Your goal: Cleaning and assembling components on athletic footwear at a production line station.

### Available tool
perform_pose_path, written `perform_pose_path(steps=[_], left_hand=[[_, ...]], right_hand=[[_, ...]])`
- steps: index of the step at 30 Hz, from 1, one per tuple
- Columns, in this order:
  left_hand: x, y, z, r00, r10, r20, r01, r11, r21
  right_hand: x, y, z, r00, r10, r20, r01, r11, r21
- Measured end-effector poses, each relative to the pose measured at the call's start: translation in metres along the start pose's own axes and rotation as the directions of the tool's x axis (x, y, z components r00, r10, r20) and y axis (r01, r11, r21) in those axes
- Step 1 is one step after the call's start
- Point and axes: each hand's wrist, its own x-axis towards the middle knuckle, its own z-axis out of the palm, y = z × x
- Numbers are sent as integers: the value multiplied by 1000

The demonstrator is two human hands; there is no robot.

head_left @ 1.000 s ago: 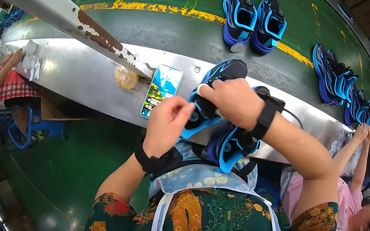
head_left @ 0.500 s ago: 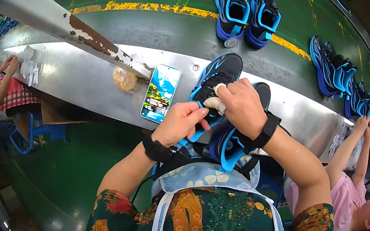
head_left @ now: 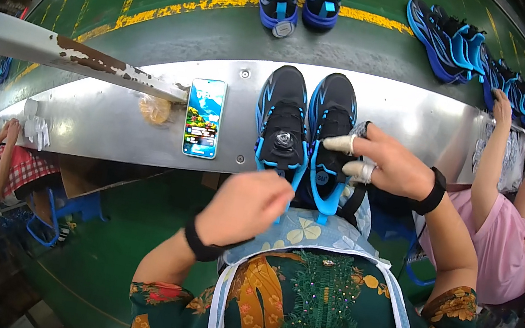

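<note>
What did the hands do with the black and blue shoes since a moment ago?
A second ago both hands held one shoe up off the ledge. Now the pair of black and blue shoes lies side by side on the metal ledge. The right hand rests on the right shoe, and the left hand has dropped to the near edge by the left shoe's heel. The phone stayed put.

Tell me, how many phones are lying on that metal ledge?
1: a phone lies screen-up on the metal ledge, left of the black-and-blue shoes. Others may be hidden.
</note>
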Motion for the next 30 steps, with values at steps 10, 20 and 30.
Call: perform_pose_path(steps=[10,20,30], left_hand=[[50,-31,5,959,273,-74,-253,945,206],[39,-32,6,972,177,-151,-177,984,17],[41,-32,5,983,147,-107,-153,987,-52]], right_hand=[[-17,27,55,817,-205,-539,-10,930,-368],[-5,5,59,811,-242,-533,27,925,-379],[-13,9,52,864,-190,-466,57,957,-285]])
